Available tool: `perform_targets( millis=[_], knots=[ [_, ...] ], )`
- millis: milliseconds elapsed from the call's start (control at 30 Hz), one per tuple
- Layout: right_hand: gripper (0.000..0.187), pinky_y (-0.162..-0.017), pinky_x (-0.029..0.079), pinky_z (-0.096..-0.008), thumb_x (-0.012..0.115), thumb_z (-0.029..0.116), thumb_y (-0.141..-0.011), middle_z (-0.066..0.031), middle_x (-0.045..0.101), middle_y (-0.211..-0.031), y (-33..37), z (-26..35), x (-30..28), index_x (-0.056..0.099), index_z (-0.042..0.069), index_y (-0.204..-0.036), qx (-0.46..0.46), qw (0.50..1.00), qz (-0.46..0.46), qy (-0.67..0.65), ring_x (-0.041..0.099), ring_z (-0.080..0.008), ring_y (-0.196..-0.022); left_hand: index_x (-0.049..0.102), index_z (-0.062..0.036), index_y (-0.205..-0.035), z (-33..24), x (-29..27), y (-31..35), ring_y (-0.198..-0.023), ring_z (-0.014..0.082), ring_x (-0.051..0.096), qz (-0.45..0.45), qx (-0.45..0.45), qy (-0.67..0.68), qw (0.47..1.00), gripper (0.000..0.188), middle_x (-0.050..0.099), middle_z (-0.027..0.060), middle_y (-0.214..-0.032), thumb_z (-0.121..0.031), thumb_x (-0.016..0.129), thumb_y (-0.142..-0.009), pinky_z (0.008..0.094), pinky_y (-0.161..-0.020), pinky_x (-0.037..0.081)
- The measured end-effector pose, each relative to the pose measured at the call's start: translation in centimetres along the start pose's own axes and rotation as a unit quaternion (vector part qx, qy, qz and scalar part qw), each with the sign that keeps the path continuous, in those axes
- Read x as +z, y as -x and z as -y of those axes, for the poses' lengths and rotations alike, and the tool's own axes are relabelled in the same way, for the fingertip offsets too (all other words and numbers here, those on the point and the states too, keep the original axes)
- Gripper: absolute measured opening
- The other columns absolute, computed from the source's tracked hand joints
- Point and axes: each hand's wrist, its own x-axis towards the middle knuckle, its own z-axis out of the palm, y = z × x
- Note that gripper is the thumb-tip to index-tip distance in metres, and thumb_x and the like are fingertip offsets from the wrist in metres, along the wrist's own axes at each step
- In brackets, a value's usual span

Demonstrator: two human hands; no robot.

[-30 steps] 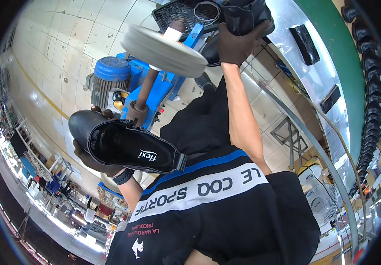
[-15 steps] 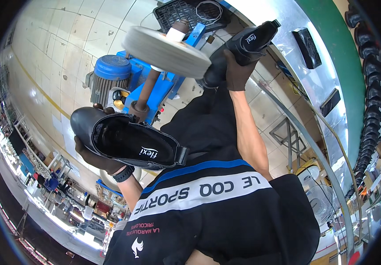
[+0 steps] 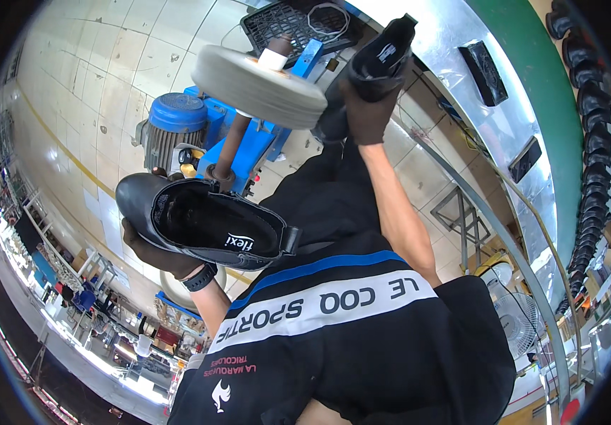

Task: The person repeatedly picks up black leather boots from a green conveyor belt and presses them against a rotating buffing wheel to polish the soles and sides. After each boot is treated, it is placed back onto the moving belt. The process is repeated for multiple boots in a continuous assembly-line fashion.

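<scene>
In my gloved left hand (image 3: 151, 248) is a black leather shoe (image 3: 210, 223), its opening facing up and its rounded toe pointing left. The fingers wrap round the toe half from beneath and the far side. My right hand (image 3: 372, 112), also in a dark brown glove, grips a second black shoe (image 3: 382, 67) round its middle. That shoe is tilted, heel up and away, with its front part at the right edge of a pale buffing wheel (image 3: 256, 88). The wheel's face looks smeared, as if spinning. Whether the shoe touches it is hard to tell.
The wheel sits on a shaft (image 3: 233, 145) over a blue machine frame with a blue-topped motor (image 3: 178, 117). A black crate (image 3: 266, 32) lies behind. At right, a metal table (image 3: 472, 32) holds two black objects. Rows of black shoes (image 3: 592, 142) line the far right.
My right hand and its shoe have shifted left, and the shoe has turned so its heel points more steeply away. The left hand's shoe stays nearly in place.
</scene>
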Motion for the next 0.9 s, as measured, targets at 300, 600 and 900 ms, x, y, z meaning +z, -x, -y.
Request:
perform_targets(
  millis=[300,600,900],
  knots=[
    [0.037,-0.091,0.05,-0.0375,0.063,0.025,-0.083,-0.0126,0.065,-0.104,-7.6,13.0,-9.3,0.062,-0.001,-0.108,0.297,0.891,-0.017,-0.344,0.064,-0.0231,-0.095,0.044,0.0075,-0.137,0.6,6.8,-1.6,-0.118,0.0399,0.057,-0.058,0.05,-0.037,0.996,0.072,0.055,0.0239,-0.133,-0.047,0.038,-0.092,0.0517,-0.105,0.045],
    [0.027,-0.082,0.053,-0.0337,0.069,0.018,-0.08,-0.0107,0.068,-0.095,-24.9,26.1,-21.9,0.067,0.0,-0.101,0.118,0.943,0.026,-0.309,0.066,-0.0208,-0.087,0.044,0.0045,-0.139,3.7,21.7,-3.3,-0.122,0.0368,0.055,0.035,0.077,-0.071,0.994,0.071,0.057,0.023,-0.131,-0.048,0.032,-0.093,0.0494,-0.107,0.043],
    [0.031,-0.082,0.052,-0.0316,0.073,0.01,-0.074,-0.0086,0.068,-0.1,-46.7,17.4,-26.1,0.066,0.001,-0.103,0.022,0.998,0.0,-0.06,0.064,-0.0186,-0.09,0.058,0.0107,-0.121,10.4,31.4,-3.2,-0.102,0.0342,0.066,0.119,0.23,-0.326,0.909,0.053,0.065,0.0228,-0.116,-0.035,0.04,-0.1,0.0464,-0.091,0.055]
  ],
)
